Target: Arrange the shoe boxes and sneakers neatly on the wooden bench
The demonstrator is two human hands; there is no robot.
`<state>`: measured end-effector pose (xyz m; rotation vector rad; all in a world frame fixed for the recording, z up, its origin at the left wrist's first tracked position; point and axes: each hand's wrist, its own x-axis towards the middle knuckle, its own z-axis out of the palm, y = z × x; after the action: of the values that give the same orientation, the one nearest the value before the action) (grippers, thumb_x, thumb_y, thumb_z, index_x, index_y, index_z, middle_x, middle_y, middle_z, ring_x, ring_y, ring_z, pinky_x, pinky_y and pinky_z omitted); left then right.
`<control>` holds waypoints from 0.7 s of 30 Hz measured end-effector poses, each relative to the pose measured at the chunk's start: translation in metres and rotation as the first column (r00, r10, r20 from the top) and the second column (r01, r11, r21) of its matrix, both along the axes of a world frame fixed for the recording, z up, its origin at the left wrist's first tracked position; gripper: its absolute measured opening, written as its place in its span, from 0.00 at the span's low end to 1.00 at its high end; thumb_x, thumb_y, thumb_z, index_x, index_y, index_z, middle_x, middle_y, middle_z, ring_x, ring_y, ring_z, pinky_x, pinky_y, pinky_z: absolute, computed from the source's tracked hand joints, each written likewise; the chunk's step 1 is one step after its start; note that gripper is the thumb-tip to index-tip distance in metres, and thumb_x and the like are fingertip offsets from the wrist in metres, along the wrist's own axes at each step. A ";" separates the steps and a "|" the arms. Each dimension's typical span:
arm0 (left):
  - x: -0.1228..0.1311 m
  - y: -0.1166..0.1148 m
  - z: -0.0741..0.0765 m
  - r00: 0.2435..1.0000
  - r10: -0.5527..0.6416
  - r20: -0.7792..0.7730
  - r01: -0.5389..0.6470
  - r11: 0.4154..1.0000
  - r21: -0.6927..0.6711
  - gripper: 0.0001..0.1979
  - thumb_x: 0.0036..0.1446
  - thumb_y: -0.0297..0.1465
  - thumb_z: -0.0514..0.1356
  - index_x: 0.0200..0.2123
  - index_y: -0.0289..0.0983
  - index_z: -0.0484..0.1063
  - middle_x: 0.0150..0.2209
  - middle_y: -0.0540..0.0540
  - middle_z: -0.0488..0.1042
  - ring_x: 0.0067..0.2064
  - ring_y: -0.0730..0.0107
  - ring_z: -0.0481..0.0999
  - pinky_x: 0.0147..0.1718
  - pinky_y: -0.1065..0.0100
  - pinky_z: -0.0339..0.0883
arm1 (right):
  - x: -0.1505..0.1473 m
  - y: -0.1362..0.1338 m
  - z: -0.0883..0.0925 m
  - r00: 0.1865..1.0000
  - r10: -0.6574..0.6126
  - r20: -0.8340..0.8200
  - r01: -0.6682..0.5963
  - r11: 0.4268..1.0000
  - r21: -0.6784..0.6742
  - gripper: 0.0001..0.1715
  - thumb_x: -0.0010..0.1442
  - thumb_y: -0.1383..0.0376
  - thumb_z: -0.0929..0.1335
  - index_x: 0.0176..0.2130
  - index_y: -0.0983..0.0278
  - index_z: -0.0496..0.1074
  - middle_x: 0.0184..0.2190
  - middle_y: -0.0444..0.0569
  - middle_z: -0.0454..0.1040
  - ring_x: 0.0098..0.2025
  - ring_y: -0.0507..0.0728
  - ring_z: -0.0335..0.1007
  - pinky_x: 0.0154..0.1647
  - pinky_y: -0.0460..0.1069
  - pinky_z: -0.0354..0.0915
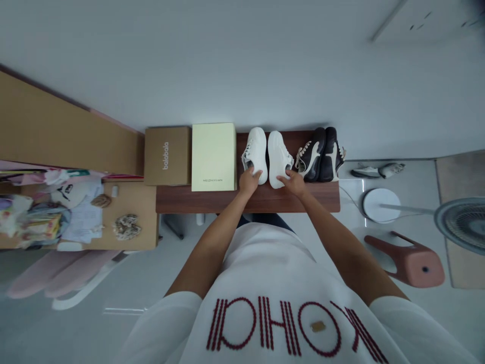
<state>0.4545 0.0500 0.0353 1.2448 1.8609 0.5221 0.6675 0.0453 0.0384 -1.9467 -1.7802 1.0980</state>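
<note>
Two white lace-up sneakers lie on their sides on a dark brown wooden table [212,201], soles facing each other and toes toward the wall. My left hand [249,182] grips the heel end of the left white sneaker [258,149], its fingers reaching into the opening. The heel of the right white sneaker [278,154] is pinched in my right hand [294,183], thumb on the outside. Just right of my right hand stands a pair of black and cream sneakers [319,151], pressed close together.
Left of the sneakers are a pale yellow shoebox [214,154] and a brown shoebox [167,151]. A cluttered desk [147,222] adjoins the table's left end. On the right are a standing fan [462,225], a pink stool [420,265] and shoes [375,171] on the floor.
</note>
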 end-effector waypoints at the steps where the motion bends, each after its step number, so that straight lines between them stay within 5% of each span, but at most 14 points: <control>1: 0.001 0.000 0.003 0.999 -0.021 -0.047 0.022 1.000 0.015 0.16 0.65 0.40 0.65 0.49 0.35 0.80 0.50 0.34 0.82 0.60 0.46 0.77 0.60 0.59 0.65 | -0.003 0.001 0.006 0.996 0.023 0.089 -0.024 1.000 0.017 0.20 0.65 0.51 0.70 0.39 0.65 0.79 0.35 0.54 0.82 0.42 0.64 0.77 0.45 0.53 0.68; 8: 0.009 -0.003 0.005 0.968 -0.105 -0.227 0.124 0.990 0.072 0.12 0.69 0.35 0.59 0.46 0.36 0.80 0.47 0.35 0.81 0.57 0.46 0.78 0.61 0.54 0.63 | -0.028 0.007 0.026 0.854 0.234 0.465 -0.261 0.965 -0.006 0.20 0.73 0.56 0.63 0.45 0.65 0.79 0.43 0.61 0.83 0.46 0.65 0.79 0.43 0.51 0.65; 21: 0.036 0.007 -0.001 0.946 -0.170 -0.276 0.153 0.985 -0.084 0.16 0.71 0.35 0.55 0.50 0.37 0.80 0.44 0.34 0.83 0.52 0.48 0.81 0.55 0.55 0.63 | -0.049 0.014 0.007 0.805 0.315 0.502 -0.325 0.943 -0.071 0.19 0.73 0.64 0.62 0.47 0.69 0.79 0.45 0.67 0.83 0.48 0.65 0.80 0.45 0.52 0.69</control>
<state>0.4902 0.0566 0.0339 1.4767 1.9681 0.2027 0.6185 0.0598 0.0449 -2.1129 -2.4607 0.6730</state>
